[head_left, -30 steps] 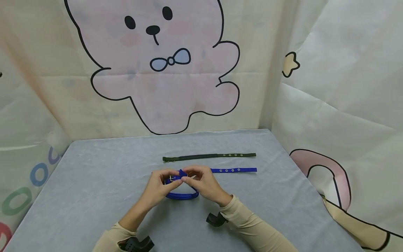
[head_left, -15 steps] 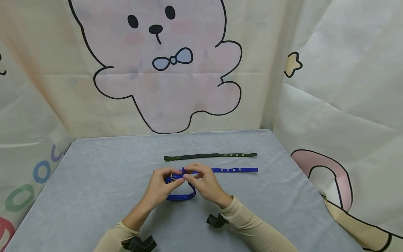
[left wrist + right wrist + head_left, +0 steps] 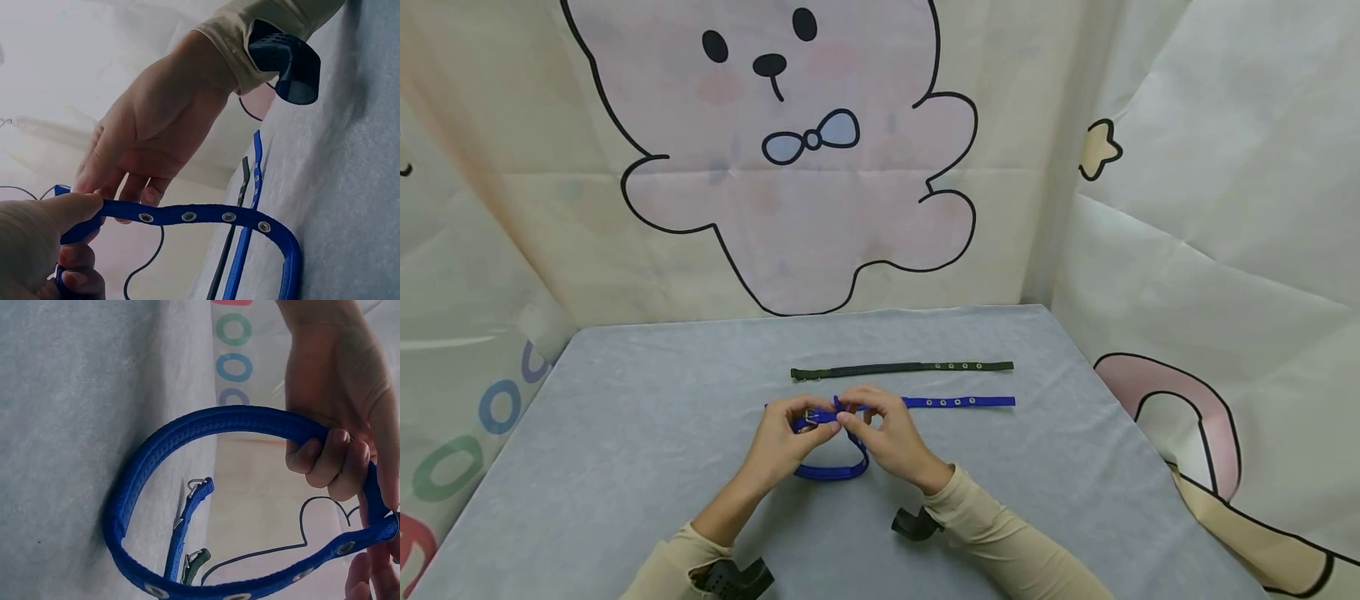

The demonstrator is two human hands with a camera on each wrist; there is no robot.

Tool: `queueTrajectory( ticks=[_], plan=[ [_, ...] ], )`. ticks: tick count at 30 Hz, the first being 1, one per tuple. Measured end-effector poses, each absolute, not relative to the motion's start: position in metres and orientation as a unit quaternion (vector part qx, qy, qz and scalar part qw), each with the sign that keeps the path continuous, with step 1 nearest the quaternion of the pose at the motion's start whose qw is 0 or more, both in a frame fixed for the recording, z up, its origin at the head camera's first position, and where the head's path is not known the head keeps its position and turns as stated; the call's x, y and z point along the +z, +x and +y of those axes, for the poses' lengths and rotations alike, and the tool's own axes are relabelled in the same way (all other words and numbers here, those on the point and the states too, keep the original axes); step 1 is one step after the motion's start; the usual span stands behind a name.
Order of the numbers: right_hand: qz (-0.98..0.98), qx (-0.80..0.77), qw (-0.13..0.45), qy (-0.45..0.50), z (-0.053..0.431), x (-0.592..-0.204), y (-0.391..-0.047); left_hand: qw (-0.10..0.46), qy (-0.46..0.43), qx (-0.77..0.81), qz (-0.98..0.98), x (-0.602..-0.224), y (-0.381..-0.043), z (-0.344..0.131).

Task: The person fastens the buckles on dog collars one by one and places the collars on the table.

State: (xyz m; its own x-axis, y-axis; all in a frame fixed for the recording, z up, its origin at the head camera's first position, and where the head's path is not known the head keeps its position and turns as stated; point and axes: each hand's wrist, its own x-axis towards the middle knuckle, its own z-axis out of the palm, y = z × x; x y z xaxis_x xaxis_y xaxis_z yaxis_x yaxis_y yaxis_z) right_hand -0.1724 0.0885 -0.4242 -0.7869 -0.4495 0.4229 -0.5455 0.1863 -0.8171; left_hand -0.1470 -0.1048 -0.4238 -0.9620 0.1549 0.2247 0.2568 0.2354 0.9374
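A blue collar (image 3: 832,473) with metal eyelets is bent into a loop, held just above the table in both hands. My left hand (image 3: 782,440) grips it by the buckle (image 3: 810,417) end, and in the right wrist view several fingers curl round the strap (image 3: 231,419). Thumb and fingertips of my right hand (image 3: 886,433) pinch the strap beside the buckle, close to the left fingertips. A short blue tip sticks up between the hands. Eyelets show along the strap (image 3: 187,215) in the left wrist view. Fingers partly hide the buckle.
Behind the hands a second blue collar (image 3: 958,402) lies stretched out on the grey cloth-covered table (image 3: 647,400). Farther back lies a dark green collar (image 3: 880,369), roughly parallel. Printed curtains (image 3: 880,208) stand behind and at both sides.
The blue tip between the fingers has turned from a wide shape to a narrow upright one. The loop's right side has shifted slightly left. Both hands stay nearly in place, still holding the collar.
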Motion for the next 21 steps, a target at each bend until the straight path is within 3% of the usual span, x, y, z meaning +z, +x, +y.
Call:
queueTrajectory(
  ticks=[8, 21],
  plan=[
    [-0.77, 0.547, 0.039, 0.325, 0.0888, -0.4253, -0.1719, 0.008, -0.114, -0.591, -0.798, -0.4222, -0.1456, -0.1049],
    [-0.761, 0.565, 0.03, 0.318, 0.0863, -0.4223, -0.1701, 0.001, -0.102, -0.583, -0.806, -0.4223, -0.1457, -0.1047]
  ],
)
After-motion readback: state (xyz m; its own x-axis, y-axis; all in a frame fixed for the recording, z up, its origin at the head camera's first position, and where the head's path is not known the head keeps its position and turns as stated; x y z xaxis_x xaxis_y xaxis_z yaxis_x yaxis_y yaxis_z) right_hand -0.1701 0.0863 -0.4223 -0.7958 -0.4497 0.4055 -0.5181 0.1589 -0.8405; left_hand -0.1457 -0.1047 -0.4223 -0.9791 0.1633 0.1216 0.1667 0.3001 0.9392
